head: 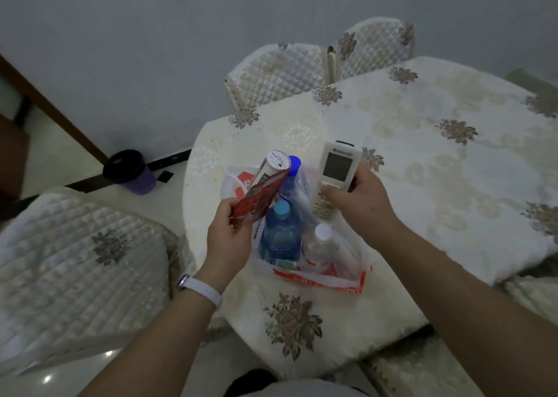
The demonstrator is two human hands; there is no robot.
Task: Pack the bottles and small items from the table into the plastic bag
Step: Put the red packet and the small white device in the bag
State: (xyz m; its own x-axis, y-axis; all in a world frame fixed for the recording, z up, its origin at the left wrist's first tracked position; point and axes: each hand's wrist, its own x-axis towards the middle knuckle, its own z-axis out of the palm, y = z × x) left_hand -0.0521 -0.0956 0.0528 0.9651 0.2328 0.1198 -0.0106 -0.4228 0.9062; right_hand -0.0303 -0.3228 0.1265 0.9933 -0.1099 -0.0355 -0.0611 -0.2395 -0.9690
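Both of my forearms reach up from the bottom edge, the left one wearing a white wristband (200, 288). My left hand (231, 236) is clenched on a red packet (256, 202), pinching its lower corner so the packet tilts up over the bag. My right hand (359, 202) grips a white remote control (336, 167) by its lower half, screen facing me, held above the bag's far right side.

Between my hands, on the counter (422, 161) with its cream flowered cloth, sits the plastic bag (332, 282), clear with orange print, its mouth open. Inside it stand a blue-capped bottle (280, 236) on the left and a clear bottle with a white cap (321, 245) just beside it on the right. Farther back, a second blue-capped bottle (291, 173) leans next to a white cylindrical tube (273, 167), partly hidden by the packet.

Quilted chairs (280, 73) ring the counter, and a dark bin (129, 171) stands on the floor to the left.
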